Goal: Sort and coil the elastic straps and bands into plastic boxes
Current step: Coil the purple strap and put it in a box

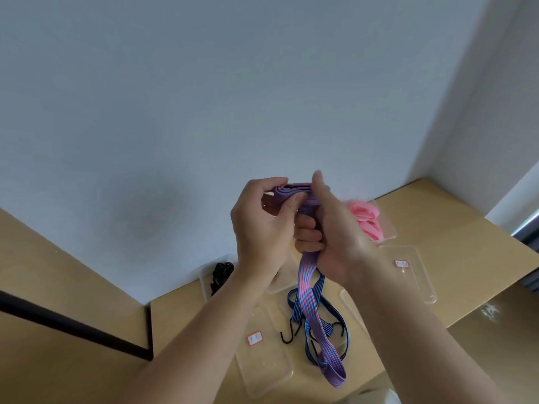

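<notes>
Both hands are raised above the table and hold a flat red-and-blue striped elastic strap (306, 274). My left hand (259, 225) pinches the folded upper loops of it between thumb and fingers. My right hand (332, 228) grips the same bundle, fingers curled round it. The strap's loose end hangs down to the table, where it ends in a loop. Black hooks (288, 333) and dark blue straps (341, 325) lie under it. A clear plastic box (280, 377) with a red-edged label sits below my left forearm. Another clear box (420, 275) lies to the right.
Pink bands (369, 218) fill a clear box behind my right hand. A box at the left holds black straps (220, 275). The wooden table (455, 225) meets a white wall at the back. A black bar (73, 325) crosses the lower left.
</notes>
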`<state>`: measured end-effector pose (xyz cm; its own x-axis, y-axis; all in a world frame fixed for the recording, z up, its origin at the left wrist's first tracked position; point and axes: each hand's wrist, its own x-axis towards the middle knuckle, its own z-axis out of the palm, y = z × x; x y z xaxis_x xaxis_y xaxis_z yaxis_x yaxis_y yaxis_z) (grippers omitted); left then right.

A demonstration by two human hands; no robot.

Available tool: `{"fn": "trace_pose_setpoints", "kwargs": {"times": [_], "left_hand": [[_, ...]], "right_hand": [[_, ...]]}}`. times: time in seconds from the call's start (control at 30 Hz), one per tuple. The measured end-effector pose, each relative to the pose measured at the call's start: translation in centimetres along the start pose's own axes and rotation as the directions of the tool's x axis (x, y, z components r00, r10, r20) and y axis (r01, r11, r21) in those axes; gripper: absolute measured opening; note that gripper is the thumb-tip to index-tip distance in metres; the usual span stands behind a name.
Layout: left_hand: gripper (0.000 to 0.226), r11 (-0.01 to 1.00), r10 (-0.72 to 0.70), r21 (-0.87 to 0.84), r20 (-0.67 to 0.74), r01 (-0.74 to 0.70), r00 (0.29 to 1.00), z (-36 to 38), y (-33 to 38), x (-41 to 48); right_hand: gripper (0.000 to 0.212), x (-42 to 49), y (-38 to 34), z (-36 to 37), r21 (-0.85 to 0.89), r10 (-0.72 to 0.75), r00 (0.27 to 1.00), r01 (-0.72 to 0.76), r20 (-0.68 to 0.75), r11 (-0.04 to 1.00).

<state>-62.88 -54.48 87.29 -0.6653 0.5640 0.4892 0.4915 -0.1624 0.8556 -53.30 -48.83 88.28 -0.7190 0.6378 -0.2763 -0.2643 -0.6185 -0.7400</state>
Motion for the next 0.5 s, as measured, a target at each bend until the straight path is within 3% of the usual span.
{"fn": "trace_pose_setpoints", "kwargs": {"times": [0.07, 0.17, 0.3, 0.37, 0.43, 0.5], "left_hand": [[0.026, 0.974, 0.207, 0.101, -0.051, -0.202, 0.977, 0.1, -0.5, -0.2], [0.028, 0.879, 0.436, 0.217, -0.007, -0.425, 0.900, -0.4, -1.2, -0.1], [0.027, 0.831, 0.488, 0.203, 0.181, -0.518, 0.854, -2.0, -1.7, 0.7], [0.031, 0.916, 0.356, 0.072, 0.301, -0.394, 0.884, -3.0, -1.1, 0.9], [0.034, 0.993, 0.119, -0.046, 0.370, -0.109, 0.922, -3.7, -0.3, 0.9], [0.036, 0.979, -0.118, -0.106, 0.402, 0.175, 0.908, -4.0, 0.4, 1.1]], "right_hand": [[0.052, 0.0, 0.4, 0.8, -0.029, -0.011, 0.997, 0.008, -0.075, 1.000], [0.066, -0.2, 0.2, 1.2, -0.133, -0.019, 0.996, 0.007, -0.090, 0.991], [0.057, -0.2, 0.0, 0.9, -0.119, -0.017, 0.997, 0.008, -0.078, 0.993], [0.043, -0.2, 0.2, 0.6, -0.109, -0.068, 0.994, 0.059, -0.087, 0.992], [0.031, -0.1, 0.2, 0.6, -0.150, -0.130, 0.989, 0.120, -0.062, 0.981], [0.028, 0.0, 0.1, 0.7, -0.198, -0.189, 0.982, 0.179, -0.030, 0.964]]}}
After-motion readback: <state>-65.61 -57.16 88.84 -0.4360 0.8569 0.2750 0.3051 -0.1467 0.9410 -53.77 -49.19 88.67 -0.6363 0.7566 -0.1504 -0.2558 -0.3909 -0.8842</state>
